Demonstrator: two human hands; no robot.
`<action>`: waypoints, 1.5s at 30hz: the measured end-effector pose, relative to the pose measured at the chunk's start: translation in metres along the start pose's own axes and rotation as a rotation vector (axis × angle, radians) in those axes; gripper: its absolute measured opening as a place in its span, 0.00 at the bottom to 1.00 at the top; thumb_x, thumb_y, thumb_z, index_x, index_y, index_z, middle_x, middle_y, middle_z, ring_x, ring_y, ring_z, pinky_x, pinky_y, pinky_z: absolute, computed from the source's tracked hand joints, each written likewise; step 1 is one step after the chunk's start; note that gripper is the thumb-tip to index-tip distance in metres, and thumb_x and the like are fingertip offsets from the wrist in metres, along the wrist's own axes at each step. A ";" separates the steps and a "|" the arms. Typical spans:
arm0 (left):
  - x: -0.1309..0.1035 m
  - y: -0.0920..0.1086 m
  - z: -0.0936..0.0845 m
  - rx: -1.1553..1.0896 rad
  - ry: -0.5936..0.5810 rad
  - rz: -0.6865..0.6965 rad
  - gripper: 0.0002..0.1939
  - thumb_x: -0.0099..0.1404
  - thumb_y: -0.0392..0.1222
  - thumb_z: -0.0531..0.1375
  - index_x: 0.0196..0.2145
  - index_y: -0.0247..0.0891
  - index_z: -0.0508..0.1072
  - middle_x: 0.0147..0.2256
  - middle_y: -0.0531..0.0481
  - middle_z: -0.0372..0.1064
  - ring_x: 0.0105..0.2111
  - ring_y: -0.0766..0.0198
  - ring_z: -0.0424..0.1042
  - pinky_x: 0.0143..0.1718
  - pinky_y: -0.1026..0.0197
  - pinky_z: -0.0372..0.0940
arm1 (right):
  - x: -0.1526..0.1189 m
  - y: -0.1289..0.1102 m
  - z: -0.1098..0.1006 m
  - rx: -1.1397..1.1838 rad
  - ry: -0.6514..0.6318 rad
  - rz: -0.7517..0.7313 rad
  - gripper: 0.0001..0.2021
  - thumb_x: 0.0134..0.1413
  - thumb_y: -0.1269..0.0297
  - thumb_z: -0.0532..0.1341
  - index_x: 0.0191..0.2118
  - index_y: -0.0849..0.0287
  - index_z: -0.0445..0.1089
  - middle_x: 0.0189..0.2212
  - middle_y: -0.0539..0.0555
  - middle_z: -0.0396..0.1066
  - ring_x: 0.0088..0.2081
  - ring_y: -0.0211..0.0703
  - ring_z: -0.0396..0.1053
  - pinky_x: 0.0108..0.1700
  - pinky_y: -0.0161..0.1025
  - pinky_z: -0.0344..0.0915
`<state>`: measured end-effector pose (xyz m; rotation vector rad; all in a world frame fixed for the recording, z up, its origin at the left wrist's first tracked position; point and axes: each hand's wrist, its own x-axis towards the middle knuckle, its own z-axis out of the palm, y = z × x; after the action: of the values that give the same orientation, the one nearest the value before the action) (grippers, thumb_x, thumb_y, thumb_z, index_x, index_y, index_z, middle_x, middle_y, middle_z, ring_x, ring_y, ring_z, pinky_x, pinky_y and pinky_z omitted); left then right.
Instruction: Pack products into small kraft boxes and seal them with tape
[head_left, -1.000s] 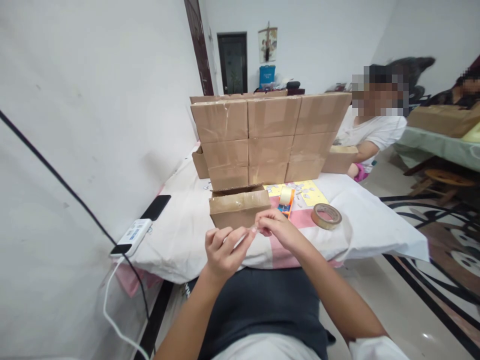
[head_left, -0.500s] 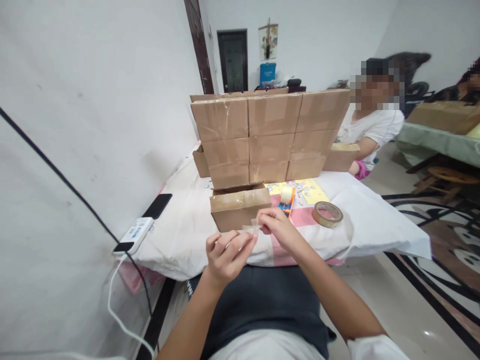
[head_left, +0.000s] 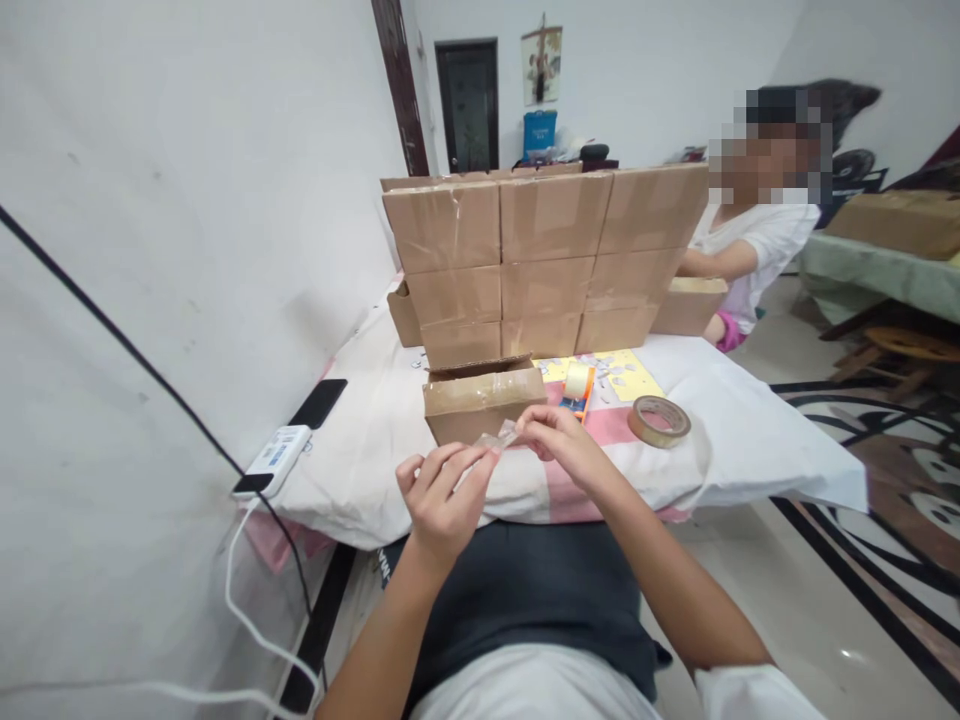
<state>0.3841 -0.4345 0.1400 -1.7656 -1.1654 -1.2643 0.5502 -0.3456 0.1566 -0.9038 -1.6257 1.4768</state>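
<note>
Between my two hands is a small piece of clear plastic film [head_left: 496,436], pinched at its left end by my left hand [head_left: 448,492] and at its right end by my right hand [head_left: 553,440]. Just behind them stands a small cardboard box [head_left: 484,400] with an open top flap. To its right lie a clear tape roll on an orange and blue dispenser [head_left: 576,384] and a wide brown tape roll [head_left: 658,421]. Stacked cardboard boxes [head_left: 546,255] form a wall behind.
A black phone [head_left: 319,403] and a white power strip [head_left: 271,462] with cables lie at the table's left edge. Yellow sheets [head_left: 632,375] with small pieces are on the cloth. A person [head_left: 765,250] sits behind the stack at the right.
My hands have shifted slightly, with the film still between them. The person at the right has moved an arm up behind the stacked boxes. The camera view has shifted a little.
</note>
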 end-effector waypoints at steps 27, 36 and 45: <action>0.116 -0.108 0.056 -0.491 -0.919 -0.125 0.08 0.65 0.42 0.60 0.35 0.41 0.80 0.32 0.52 0.78 0.32 0.63 0.74 0.36 0.62 0.63 | 0.036 0.028 0.039 -0.217 0.307 -0.232 0.14 0.61 0.54 0.56 0.35 0.60 0.71 0.21 0.49 0.66 0.26 0.41 0.65 0.33 0.37 0.62; 0.142 -0.147 0.061 -0.532 -0.882 -0.329 0.11 0.62 0.49 0.62 0.35 0.38 0.79 0.32 0.50 0.78 0.31 0.64 0.71 0.32 0.63 0.62 | 0.058 0.045 0.026 -1.184 0.352 -0.527 0.23 0.68 0.59 0.51 0.62 0.63 0.66 0.70 0.61 0.52 0.72 0.61 0.42 0.70 0.62 0.39; 0.117 -0.143 0.093 -0.659 -1.081 -0.398 0.11 0.61 0.46 0.62 0.36 0.38 0.79 0.33 0.49 0.79 0.31 0.64 0.74 0.32 0.64 0.64 | 0.063 0.052 0.024 -1.230 0.354 -0.515 0.24 0.68 0.57 0.51 0.64 0.60 0.63 0.70 0.59 0.53 0.73 0.62 0.37 0.70 0.62 0.39</action>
<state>0.3006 -0.2650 0.2243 -3.0123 -1.8763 -0.9103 0.5006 -0.2968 0.1075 -1.1195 -2.1974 -0.1617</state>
